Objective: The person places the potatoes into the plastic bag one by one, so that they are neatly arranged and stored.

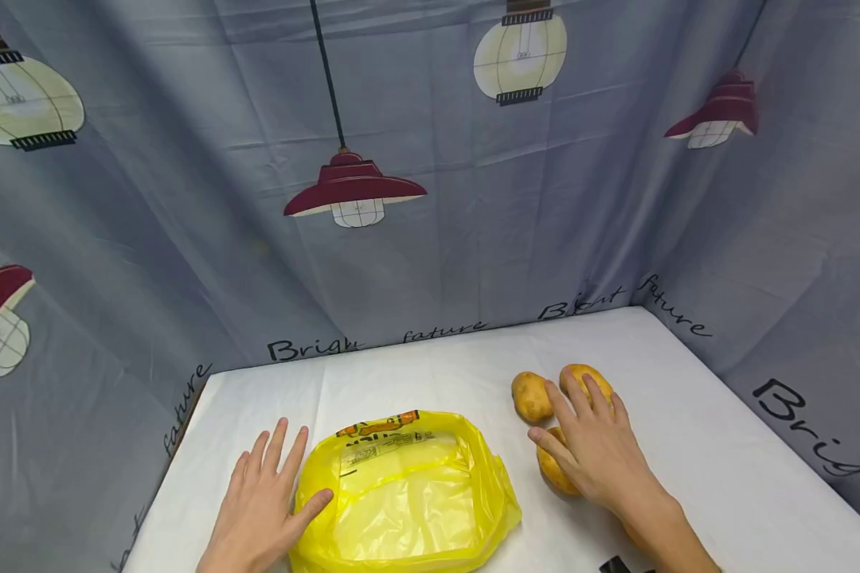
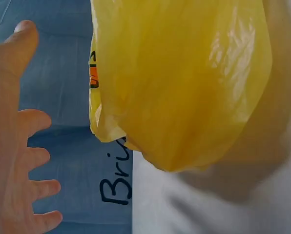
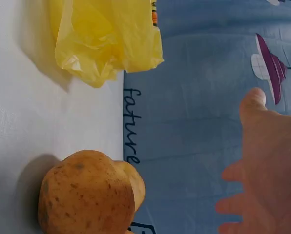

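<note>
A yellow plastic bag (image 1: pixel 401 509) stands on the white table with its wide mouth gaping upward. My left hand (image 1: pixel 261 497) hovers at the bag's left side, fingers spread and holding nothing; the left wrist view shows a gap between it and the bag (image 2: pixel 179 87). Over on the right, my right hand (image 1: pixel 598 446) is held above the potatoes, fingers spread and apart from them. One potato (image 1: pixel 532 397) lies to the left of its fingertips. Another potato (image 1: pixel 586 382) sits behind the fingers, partly covered. The nearest potato (image 1: pixel 555 469) is partly hidden under the hand.
A white cloth covers the table (image 1: pixel 709 446). Grey-blue curtains (image 1: pixel 430 270) printed with lamps and lettering enclose its back and sides. A small black object (image 1: pixel 614 565) shows at the bottom edge, near the right forearm.
</note>
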A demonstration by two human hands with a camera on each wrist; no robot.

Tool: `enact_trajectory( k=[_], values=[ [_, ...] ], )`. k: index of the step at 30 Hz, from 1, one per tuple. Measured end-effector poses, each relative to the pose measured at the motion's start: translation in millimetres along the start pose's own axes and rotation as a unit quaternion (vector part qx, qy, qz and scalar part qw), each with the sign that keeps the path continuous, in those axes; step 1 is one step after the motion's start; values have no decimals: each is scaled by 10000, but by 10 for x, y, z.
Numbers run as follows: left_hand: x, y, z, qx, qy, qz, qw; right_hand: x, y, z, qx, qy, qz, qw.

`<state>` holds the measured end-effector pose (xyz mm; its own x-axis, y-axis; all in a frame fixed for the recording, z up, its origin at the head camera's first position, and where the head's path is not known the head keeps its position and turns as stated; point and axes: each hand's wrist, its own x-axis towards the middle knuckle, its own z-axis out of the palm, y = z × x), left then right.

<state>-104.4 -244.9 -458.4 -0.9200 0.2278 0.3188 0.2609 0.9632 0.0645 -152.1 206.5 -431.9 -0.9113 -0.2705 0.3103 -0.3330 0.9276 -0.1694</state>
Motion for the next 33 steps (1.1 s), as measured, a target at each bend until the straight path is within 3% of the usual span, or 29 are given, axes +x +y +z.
enact_trajectory(
  k=[3, 6, 10, 13, 18, 23, 30, 33],
  values=[
    [-3, 8, -10, -316, -58, -138, 9994, 3, -12, -28, 192, -52, 211, 9996],
    [-3, 35, -31, -1069, -260, -452, 9929, 18, -3, -82, 731, -31, 540, 9959],
    [8, 42, -69, -2186, -467, -959, 9700, 45, 86, -189, 1821, -135, 1105, 9770],
    [19, 10, -79, -2668, -523, -1199, 9548, 55, 199, -282, 2411, -320, 1582, 9570],
    [13, -41, -49, -2976, -980, -1613, 9359, 54, 385, -396, 2683, -591, 2069, 9390],
    [-25, -59, 24, -3134, -1420, -2041, 9165, 39, 472, -420, 2865, -719, 2089, 9323],
    [-56, -41, 176, -3537, -1398, -2054, 9017, 36, 504, -393, 2998, -801, 2065, 9280],
    [-54, -14, 205, -3669, -1238, -1843, 9034, 26, 511, -383, 3001, -830, 2076, 9273]
  ],
)
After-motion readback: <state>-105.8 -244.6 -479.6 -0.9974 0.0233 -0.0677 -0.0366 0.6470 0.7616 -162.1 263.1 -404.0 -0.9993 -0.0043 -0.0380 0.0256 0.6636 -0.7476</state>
